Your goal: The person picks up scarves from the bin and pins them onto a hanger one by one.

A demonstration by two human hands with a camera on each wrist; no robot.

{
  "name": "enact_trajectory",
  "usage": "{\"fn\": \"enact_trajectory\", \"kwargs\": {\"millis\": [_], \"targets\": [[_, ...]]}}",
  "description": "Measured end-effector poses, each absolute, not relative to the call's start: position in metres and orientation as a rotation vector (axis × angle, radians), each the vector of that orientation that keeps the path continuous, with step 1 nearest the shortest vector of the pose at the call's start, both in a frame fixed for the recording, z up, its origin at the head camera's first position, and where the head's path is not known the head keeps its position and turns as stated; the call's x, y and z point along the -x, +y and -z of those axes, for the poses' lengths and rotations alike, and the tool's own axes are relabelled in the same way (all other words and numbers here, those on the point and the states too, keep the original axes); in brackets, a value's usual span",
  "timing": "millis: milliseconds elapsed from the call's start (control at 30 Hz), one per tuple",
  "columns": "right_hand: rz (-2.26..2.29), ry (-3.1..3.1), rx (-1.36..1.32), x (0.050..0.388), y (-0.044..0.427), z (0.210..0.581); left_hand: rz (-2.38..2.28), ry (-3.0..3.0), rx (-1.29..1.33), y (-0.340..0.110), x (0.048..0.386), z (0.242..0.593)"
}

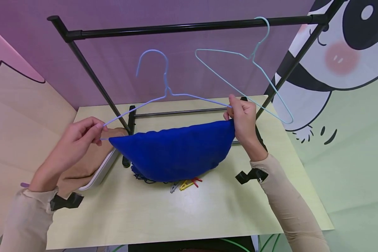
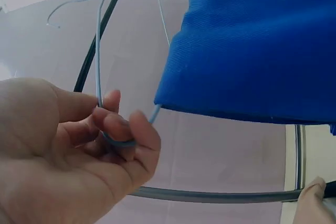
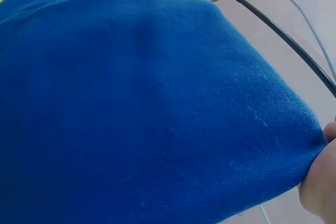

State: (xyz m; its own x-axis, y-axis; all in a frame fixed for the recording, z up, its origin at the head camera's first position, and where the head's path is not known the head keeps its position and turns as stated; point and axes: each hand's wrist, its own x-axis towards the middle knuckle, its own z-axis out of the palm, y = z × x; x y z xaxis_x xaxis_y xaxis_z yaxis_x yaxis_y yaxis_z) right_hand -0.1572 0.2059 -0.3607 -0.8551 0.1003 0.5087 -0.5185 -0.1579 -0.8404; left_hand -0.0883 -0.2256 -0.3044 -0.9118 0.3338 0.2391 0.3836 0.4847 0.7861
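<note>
A light-blue wire hanger (image 1: 166, 91) is held up by both hands, its hook free of the rack's bar. Over its lower wire hangs a folded blue scarf (image 1: 176, 150), with dark fringe at the lower left. My left hand (image 1: 78, 143) grips the hanger's left corner, and the bent wire passes between its fingers in the left wrist view. At the other end, my right hand (image 1: 244, 120) pinches the scarf's corner together with the hanger's right end. The right wrist view is mostly filled by the scarf (image 3: 157, 103), with the right hand (image 3: 320, 182) partly cut off.
Behind the hands stands a black rack (image 1: 176, 28), with a pale-blue hanger (image 1: 228, 84) hooked on its top bar. Several clothespins (image 1: 186, 184) lie on the table (image 1: 208, 217) below the scarf. To the left, a white tray (image 1: 102, 169) holds brown cloth (image 1: 88, 162).
</note>
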Motion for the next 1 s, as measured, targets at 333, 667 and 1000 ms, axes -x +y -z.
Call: {"fn": "enact_trajectory", "kwargs": {"millis": [333, 667, 1000], "targets": [[-1.920, -1.824, -0.481, 0.159, 0.204, 0.356, 1.953, -2.451, 0.432, -0.212, 0.084, 0.313], [-1.901, -1.894, -0.566, 0.160, 0.200, 0.346, 2.064, -2.097, 0.139, -0.204, 0.080, 0.312], [-1.879, -1.981, -0.590, 0.156, 0.200, 0.350, 1.702, -2.254, 0.317, -0.210, 0.086, 0.315]]}}
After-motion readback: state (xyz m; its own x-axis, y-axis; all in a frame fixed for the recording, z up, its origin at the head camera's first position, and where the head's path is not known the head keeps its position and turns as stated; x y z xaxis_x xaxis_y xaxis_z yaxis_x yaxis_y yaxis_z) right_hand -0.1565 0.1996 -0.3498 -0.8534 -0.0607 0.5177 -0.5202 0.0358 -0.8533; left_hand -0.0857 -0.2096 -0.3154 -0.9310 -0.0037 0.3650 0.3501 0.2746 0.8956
